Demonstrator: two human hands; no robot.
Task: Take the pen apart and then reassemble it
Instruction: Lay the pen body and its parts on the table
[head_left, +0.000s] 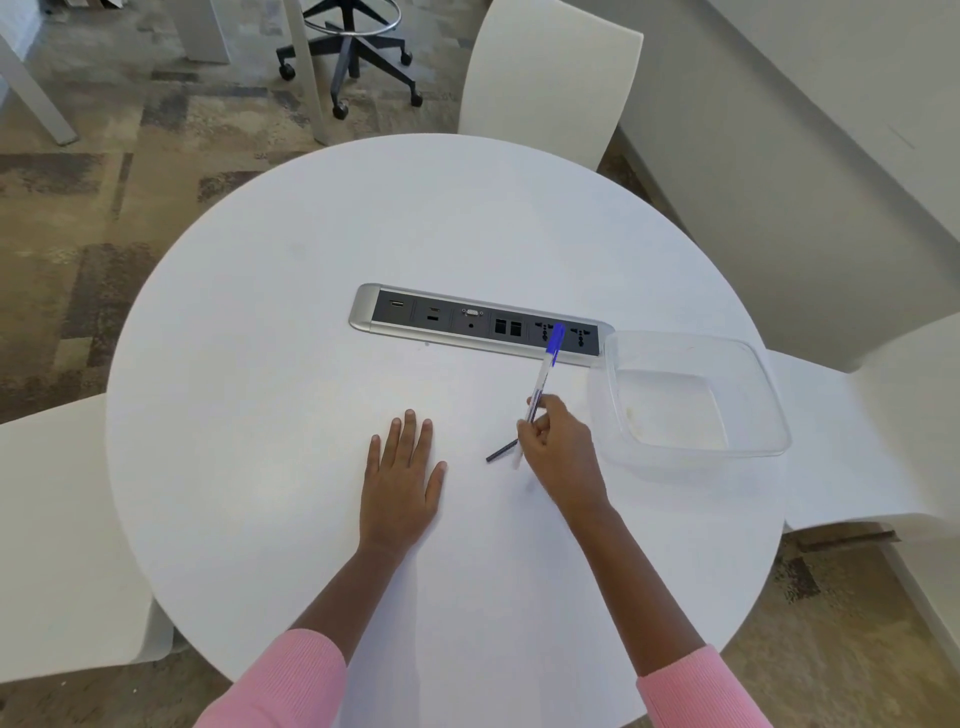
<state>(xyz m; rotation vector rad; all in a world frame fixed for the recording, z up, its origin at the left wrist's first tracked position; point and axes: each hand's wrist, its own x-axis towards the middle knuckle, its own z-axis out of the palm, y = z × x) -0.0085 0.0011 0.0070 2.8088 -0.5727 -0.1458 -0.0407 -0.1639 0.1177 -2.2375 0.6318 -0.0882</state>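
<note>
A pen (544, 376) with a clear barrel and a blue cap stands tilted, cap end up and away from me, gripped by my right hand (558, 452) just right of the table's middle. Its lower end touches the white round table (291, 291). A thin dark stick (502, 451), like a refill or the pen's shadow, lies on the table at the hand's left side; I cannot tell which. My left hand (401, 475) rests flat on the table, palm down, fingers spread, holding nothing.
A grey power and data socket strip (467, 322) is set into the table's centre. A clear plastic container (691, 400) sits at the right edge, close to my right hand. White chairs (550, 78) surround the table.
</note>
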